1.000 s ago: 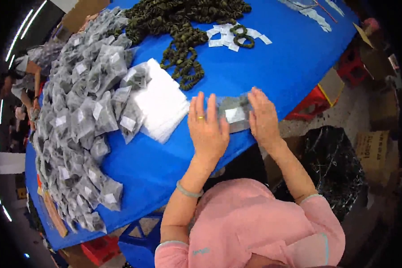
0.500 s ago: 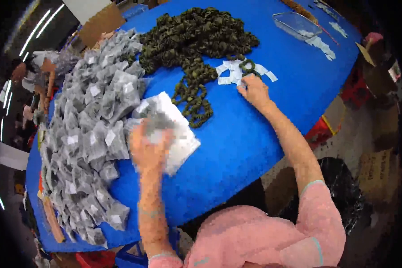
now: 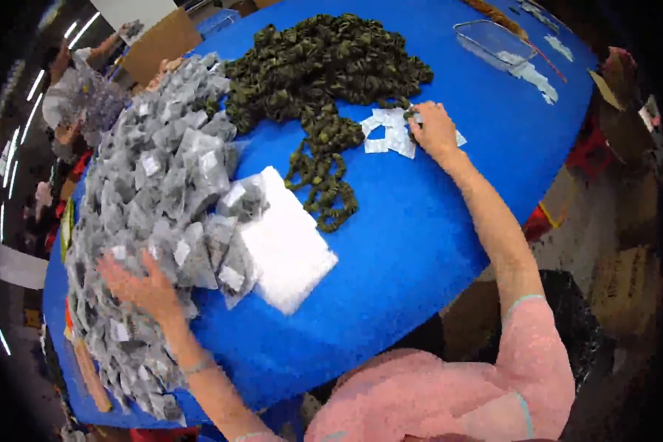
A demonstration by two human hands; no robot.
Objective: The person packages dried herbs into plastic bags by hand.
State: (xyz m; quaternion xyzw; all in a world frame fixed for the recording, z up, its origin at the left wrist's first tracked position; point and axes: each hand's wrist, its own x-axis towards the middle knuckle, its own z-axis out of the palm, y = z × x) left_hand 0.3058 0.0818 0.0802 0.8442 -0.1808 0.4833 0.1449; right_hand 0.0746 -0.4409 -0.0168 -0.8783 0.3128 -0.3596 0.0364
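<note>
Left hand [image 3: 141,286] spread open, flat on heap of grey clear plastic packets [image 3: 155,169] along blue worktop's [image 3: 420,236] left edge, white packet labels too small to read, right hand [image 3: 435,127] curled over blank-looking white paper slips [image 3: 387,136] beside dark green fabric scrunchie pile [image 3: 324,59], its grip cannot be told
</note>
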